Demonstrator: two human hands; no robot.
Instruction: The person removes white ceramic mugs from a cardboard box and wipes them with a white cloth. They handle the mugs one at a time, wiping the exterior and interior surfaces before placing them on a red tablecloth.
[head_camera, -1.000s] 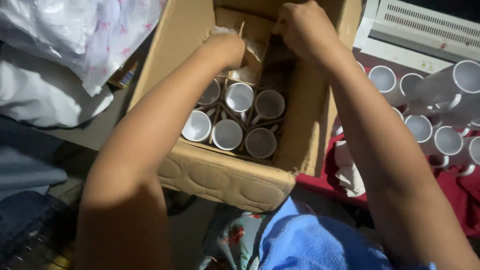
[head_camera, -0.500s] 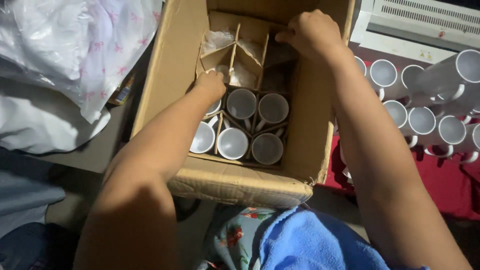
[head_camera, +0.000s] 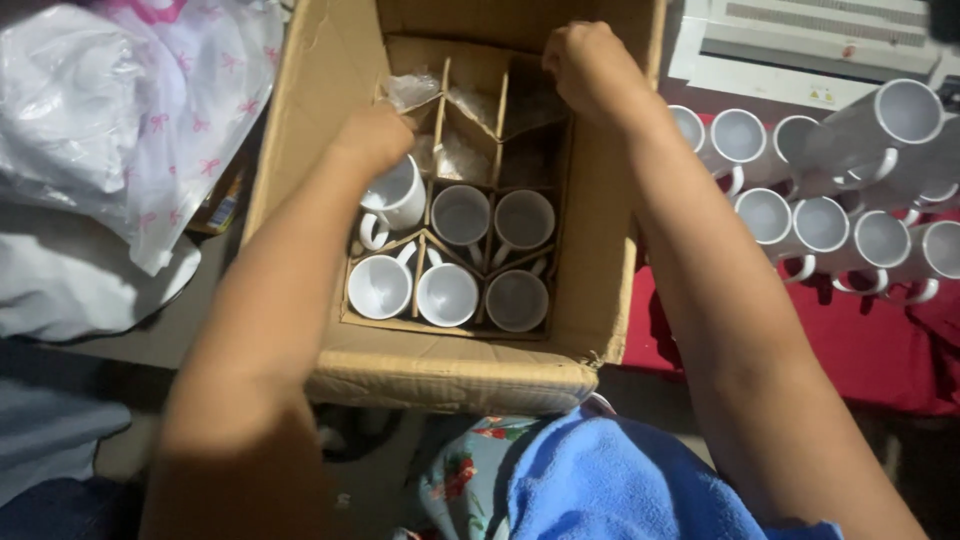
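Head view, looking down into an open cardboard box (head_camera: 300, 130) fitted with a cardboard divider grid (head_camera: 497, 110).

Left hand (head_camera: 375, 135) is inside the box, fingers curled down over the rim of a white mug (head_camera: 395, 195) in the middle-row left cell; the mug sits tilted, handle toward the viewer.

Right hand (head_camera: 590, 65) is closed at the far right of the box, at the top edge of the divider; exactly what it pinches cannot be told.

Five other white mugs stand upright in their cells, two beside the gripped one and three in the near row.

The far cells hold crumpled clear plastic wrap (head_camera: 410, 90).

Right of the box, a cluster of white mugs (head_camera: 820, 225) stands on a red cloth (head_camera: 860, 350).

Left of it, a plastic bag with pink bows (head_camera: 150, 130).

A blue cloth (head_camera: 610, 480) lies at the near edge.
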